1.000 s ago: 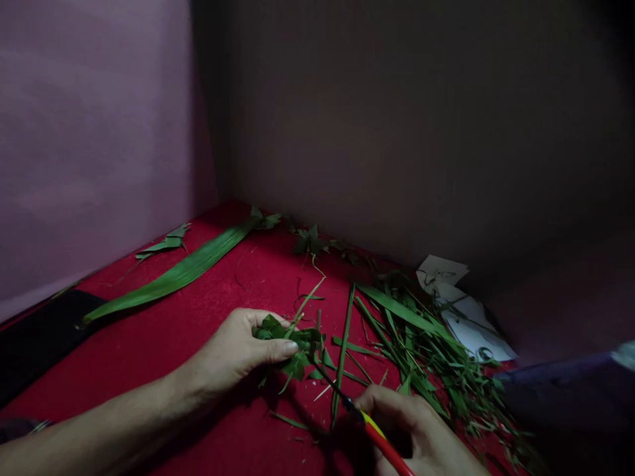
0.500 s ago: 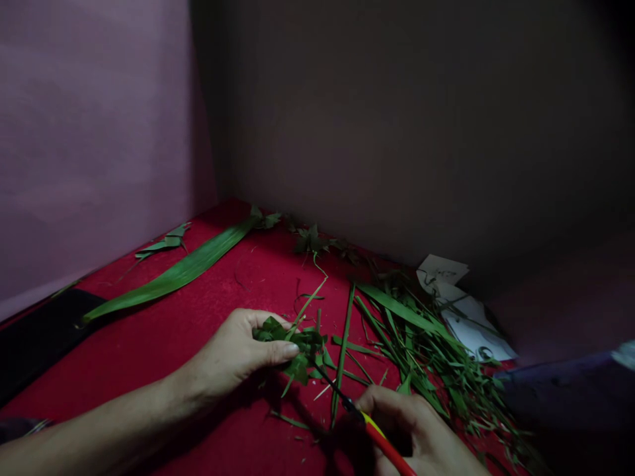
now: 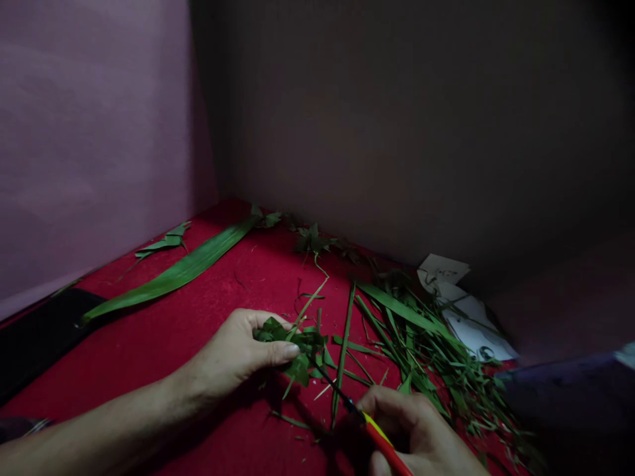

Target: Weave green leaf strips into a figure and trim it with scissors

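Take the dark-green, lobed, leafy sprig as the dial's centre, with twelve o'clock straight away from you. It sits just above the red surface. Your left hand comes in from eight o'clock, nearly closed, its thumb pressed across the leaves; that flat pinch presumably steadies the bunch and leaves its near edge free for the blades. A thin, pale-green stem runs out from the thumb toward one o'clock, then kinks back toward eleven; the bunch itself is too crumpled to give one clear axis.

Your right hand, at about four o'clock, is curled around the red-and-yellow handles of a slim, dark-bladed tool like scissors. Its long axis lies between ten and four, tilted toward eleven and five, with the tip aimed up into the leaves. You seem to grip far back so your fingers stay clear of the tip; whether the blades are parted, I cannot tell.

A heap of shredded green leaf strips lies at three o'clock, apparently pushed aside for working room. At ten, a long, glossy green strap leaf points toward two.
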A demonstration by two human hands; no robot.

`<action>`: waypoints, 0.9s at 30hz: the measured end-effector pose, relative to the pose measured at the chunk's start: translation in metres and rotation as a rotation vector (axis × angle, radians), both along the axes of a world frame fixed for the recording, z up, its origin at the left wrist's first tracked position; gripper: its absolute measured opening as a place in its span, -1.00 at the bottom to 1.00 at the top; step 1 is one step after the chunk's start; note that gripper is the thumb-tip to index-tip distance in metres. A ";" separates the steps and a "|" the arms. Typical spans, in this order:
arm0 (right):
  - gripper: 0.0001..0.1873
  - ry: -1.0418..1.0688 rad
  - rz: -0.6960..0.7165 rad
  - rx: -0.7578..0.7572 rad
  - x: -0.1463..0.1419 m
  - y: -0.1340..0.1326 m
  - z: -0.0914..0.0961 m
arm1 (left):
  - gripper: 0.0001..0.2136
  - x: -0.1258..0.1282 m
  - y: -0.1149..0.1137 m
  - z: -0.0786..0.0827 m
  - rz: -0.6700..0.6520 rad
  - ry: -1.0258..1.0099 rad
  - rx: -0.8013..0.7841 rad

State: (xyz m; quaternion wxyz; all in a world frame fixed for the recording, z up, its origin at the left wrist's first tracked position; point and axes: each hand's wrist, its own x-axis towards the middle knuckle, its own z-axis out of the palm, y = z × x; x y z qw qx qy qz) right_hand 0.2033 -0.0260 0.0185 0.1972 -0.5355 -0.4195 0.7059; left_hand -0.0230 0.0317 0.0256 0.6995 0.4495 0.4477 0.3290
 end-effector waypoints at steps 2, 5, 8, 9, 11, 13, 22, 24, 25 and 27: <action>-0.69 0.004 0.006 0.006 0.001 0.000 -0.002 | -0.84 0.000 0.000 0.000 0.000 -0.004 -0.002; -0.70 0.002 0.004 0.014 0.002 0.000 -0.005 | -0.85 -0.001 -0.001 0.001 0.009 -0.004 -0.002; -0.73 -0.025 0.019 0.050 0.004 0.000 -0.007 | -0.85 0.000 0.000 0.000 0.006 -0.010 0.005; -0.74 -0.034 0.020 0.064 0.004 0.000 -0.007 | -0.85 0.000 0.000 0.000 -0.001 -0.010 0.009; -0.77 -0.042 0.027 0.078 0.005 0.000 -0.007 | -0.85 0.000 0.001 -0.002 0.000 0.000 0.021; -0.77 -0.046 0.038 0.077 0.004 0.000 -0.006 | -0.84 0.000 0.002 -0.003 0.008 0.015 0.027; -0.83 -0.021 0.060 0.129 0.006 0.002 -0.009 | -0.83 0.000 -0.001 -0.001 0.018 0.035 0.012; -0.84 -0.030 0.070 0.134 0.006 0.002 -0.010 | -0.83 -0.001 -0.001 -0.002 0.019 0.034 0.015; -0.84 -0.037 0.069 0.141 0.005 0.001 -0.011 | -0.83 -0.001 -0.001 -0.002 0.021 0.033 0.019; -0.86 -0.076 0.058 0.167 0.004 0.001 -0.011 | -0.83 -0.001 0.000 -0.002 0.025 0.031 0.028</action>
